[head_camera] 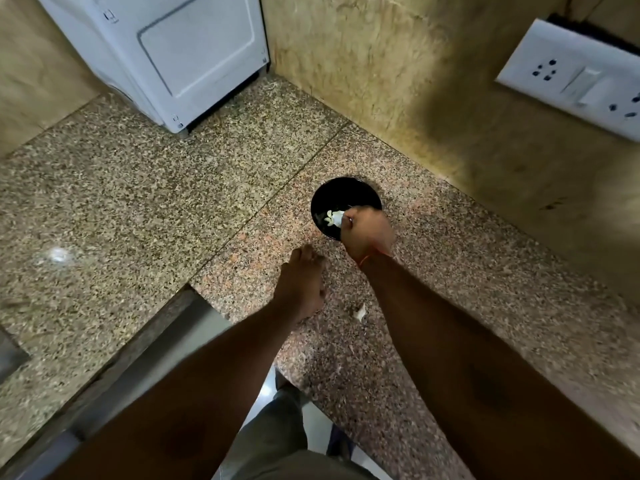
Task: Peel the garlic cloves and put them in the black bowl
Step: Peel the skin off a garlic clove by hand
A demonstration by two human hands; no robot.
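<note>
The black bowl (337,195) stands on the granite counter near the corner of the walls. Pale garlic cloves (333,217) lie inside it. My right hand (366,233) is over the bowl's near right rim, its fingertips pinched on a white clove at the pile. My left hand (303,284) rests on the counter to the near left of the bowl, fingers together and pointing away from me; whether anything lies under it is hidden. A scrap of white garlic skin (360,311) lies on the counter between my forearms.
A white appliance (166,53) stands at the back left of the counter. A white socket and switch plate (575,77) is on the right wall. The counter's front edge and a metal rail (166,344) run to the near left.
</note>
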